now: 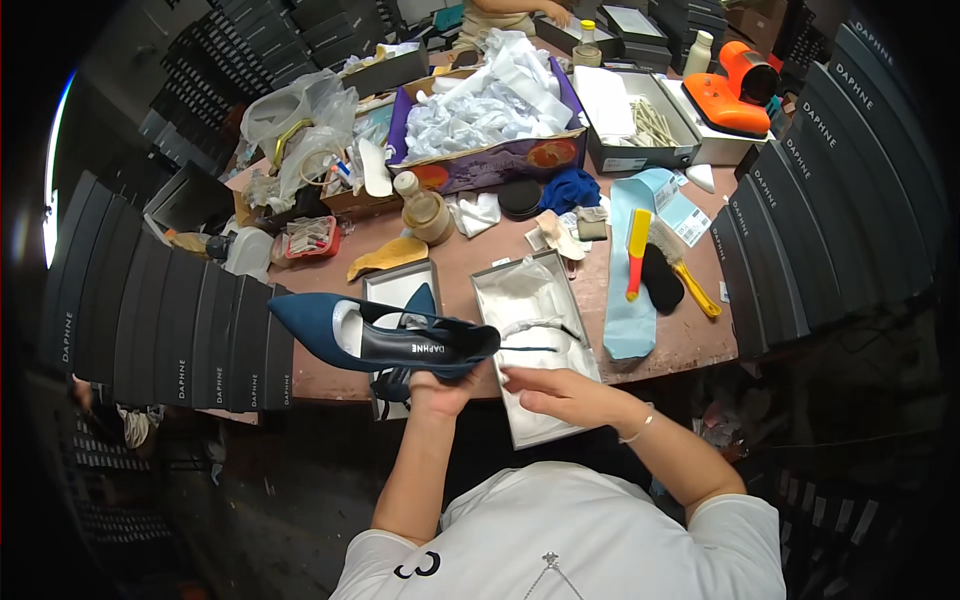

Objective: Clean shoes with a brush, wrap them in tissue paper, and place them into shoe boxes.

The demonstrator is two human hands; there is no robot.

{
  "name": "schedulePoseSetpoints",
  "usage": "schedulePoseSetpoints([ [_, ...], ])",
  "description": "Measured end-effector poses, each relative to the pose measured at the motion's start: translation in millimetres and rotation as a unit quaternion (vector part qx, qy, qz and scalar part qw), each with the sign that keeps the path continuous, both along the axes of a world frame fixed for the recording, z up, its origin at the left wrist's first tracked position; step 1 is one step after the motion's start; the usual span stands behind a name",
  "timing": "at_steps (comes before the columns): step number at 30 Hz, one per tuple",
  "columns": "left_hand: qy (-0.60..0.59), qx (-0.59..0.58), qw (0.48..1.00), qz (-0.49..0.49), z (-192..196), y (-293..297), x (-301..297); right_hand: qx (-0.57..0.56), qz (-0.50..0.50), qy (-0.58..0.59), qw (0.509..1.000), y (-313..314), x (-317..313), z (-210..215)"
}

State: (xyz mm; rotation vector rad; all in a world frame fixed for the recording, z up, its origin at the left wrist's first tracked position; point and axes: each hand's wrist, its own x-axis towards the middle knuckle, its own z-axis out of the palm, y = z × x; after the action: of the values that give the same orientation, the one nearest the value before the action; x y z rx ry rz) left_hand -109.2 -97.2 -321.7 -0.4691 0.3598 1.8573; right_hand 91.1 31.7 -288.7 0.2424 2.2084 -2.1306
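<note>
A dark blue pointed-toe shoe (310,328) with a black insole rests on my left hand (442,393), which grips it from below near the heel. Its toe points left, and crumpled white paper shows inside the front. My right hand (560,396) is just right of the heel, fingers stretched out and holding nothing. Beneath that hand lies an open shoe box (535,405) with white tissue paper and thin dark straps across it. Behind the held shoe, another dark blue pointed piece (421,299) shows over a second grey-edged box (400,280); most of it is hidden.
Stacked dark shoe boxes flank the table, left (150,310) and right (800,200). At the back stands a purple carton (490,165) of crumpled paper. A glue bottle (428,215), a yellow-handled brush (697,290) and an orange blower-like device (725,100) are nearby. Another person's hand (557,13) shows at the far side.
</note>
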Motion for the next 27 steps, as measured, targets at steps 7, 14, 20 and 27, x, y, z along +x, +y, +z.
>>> schedulePoseSetpoints([
  [7,0.010,-0.049,0.995,-0.081,-2.2,-22.7,53.8,0.047,-0.090,0.096,0.990,-13.8,-22.0,10.4],
  [14,0.086,-0.208,0.967,-0.120,8.1,-35.1,93.3,0.367,-0.003,0.129,0.921,-37.9,-3.6,17.7],
  [20,0.729,-0.071,0.526,-0.432,53.4,-3.7,68.8,0.176,-0.210,0.085,0.958,16.5,80.3,13.4],
  [27,0.903,-0.122,0.136,-0.390,-54.1,45.7,86.8,-0.183,-0.378,0.098,0.902,13.8,147.5,0.6],
])
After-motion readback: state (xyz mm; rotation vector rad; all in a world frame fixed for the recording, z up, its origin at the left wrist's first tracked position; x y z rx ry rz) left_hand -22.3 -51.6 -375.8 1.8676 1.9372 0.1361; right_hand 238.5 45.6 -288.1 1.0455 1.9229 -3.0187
